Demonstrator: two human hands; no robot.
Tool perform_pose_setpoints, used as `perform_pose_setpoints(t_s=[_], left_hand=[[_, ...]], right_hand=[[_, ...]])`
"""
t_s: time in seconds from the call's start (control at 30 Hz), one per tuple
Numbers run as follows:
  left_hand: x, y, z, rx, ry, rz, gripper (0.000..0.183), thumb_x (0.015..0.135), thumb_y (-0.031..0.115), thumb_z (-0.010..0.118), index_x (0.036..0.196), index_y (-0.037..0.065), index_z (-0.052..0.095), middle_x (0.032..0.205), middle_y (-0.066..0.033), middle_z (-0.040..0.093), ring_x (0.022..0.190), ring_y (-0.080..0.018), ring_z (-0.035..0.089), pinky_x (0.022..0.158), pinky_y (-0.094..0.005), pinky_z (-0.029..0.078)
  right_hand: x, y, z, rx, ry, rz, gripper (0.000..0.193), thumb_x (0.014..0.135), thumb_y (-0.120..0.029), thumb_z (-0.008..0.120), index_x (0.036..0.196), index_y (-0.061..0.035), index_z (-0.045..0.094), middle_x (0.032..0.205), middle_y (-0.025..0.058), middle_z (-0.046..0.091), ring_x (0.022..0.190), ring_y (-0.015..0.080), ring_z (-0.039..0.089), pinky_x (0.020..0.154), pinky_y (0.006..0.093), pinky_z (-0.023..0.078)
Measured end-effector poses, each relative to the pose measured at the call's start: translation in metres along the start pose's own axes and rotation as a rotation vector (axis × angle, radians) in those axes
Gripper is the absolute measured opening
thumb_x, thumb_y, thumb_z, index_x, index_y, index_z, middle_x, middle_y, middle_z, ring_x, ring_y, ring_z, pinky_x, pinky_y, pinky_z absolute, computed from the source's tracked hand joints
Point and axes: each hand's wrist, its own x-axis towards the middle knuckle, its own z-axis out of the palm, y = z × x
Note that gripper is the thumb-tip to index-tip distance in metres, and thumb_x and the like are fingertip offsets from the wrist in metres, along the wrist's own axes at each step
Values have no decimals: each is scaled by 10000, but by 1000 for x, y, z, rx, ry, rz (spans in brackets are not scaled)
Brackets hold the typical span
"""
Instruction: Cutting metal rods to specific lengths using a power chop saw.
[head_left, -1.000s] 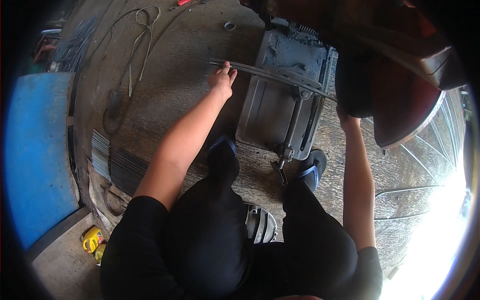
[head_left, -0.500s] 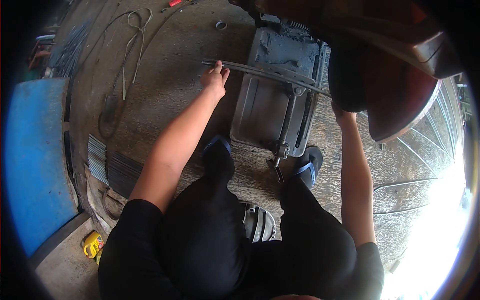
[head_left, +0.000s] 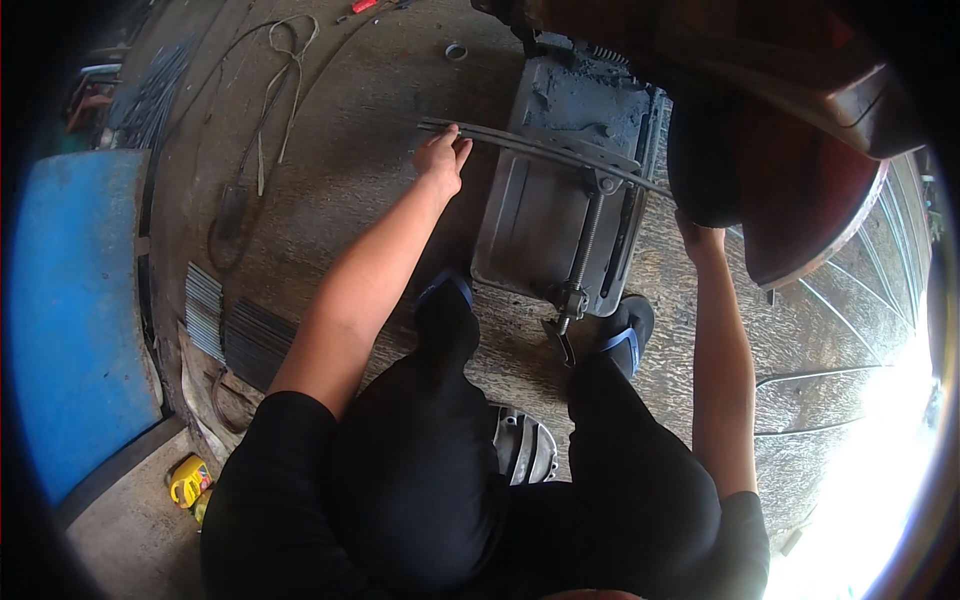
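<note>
My left hand (head_left: 440, 163) pinches thin metal bars (head_left: 497, 138) close to their left end, with some fingers stretched out. The bars run across the grey base of a cut-off saw (head_left: 527, 218), against the jaw of its vise (head_left: 607, 183). A long threaded screw (head_left: 588, 235) reaches from that jaw toward me, ending in a crank handle (head_left: 562, 342). At the right side of the base, my right hand (head_left: 704, 240) reaches up under the saw's dark red guard (head_left: 800, 225). Its fingers and the bars' right end are hidden there.
My sandalled feet (head_left: 627, 340) stand at the base's near edge. Between my legs lies a finned metal part (head_left: 525, 448). Bundled rods (head_left: 205, 310) and a blue panel (head_left: 80, 320) are at left, a yellow bottle (head_left: 187, 482) lower left. Long rods (head_left: 830, 370) lie at right.
The whole view has shifted a little, so everything sits slightly further right. My hands keep about the same places relative to the bars and the saw.
</note>
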Motion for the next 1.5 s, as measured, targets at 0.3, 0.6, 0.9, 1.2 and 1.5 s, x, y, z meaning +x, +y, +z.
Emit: perform_pose_setpoints(t_s=[0.3,0.6,0.9,1.2,1.5], left_hand=[[0,-2,1,-14,6,-9,126,855,71,642,947,15,576,882,-66,606,774,-169,616,728,-268,587],[6,-2,1,8,6,6,107,850,72,647,911,27,571,863,-60,612,756,-170,619,715,-274,589],[15,-4,-3,-1,-9,24,130,841,66,658,896,33,545,827,-57,604,690,-164,612,659,-266,595],[13,-2,0,29,26,14,103,852,95,652,892,29,585,830,-52,594,740,-172,601,747,-280,576],[11,-2,-4,16,-41,-2,86,880,78,606,930,15,577,893,-69,582,815,-179,596,784,-296,572]], right_hand=[[-14,-24,9,-202,-22,-57,370,815,-50,617,1175,-108,556,1138,104,564,1017,232,540,862,338,455],[-14,-13,2,-385,-62,-453,368,844,-256,627,1196,-171,566,1226,167,545,1118,375,509,884,436,438],[4,18,-2,-653,-49,-396,508,841,-286,641,1303,-161,471,1286,178,510,1199,346,463,963,395,397],[0,28,-2,-633,-8,-424,491,841,-287,642,1285,-162,477,1232,175,537,1155,354,484,935,404,405],[-5,10,-1,-819,-18,-462,450,841,-298,639,1251,-177,498,1169,177,568,1096,371,514,884,427,427]])
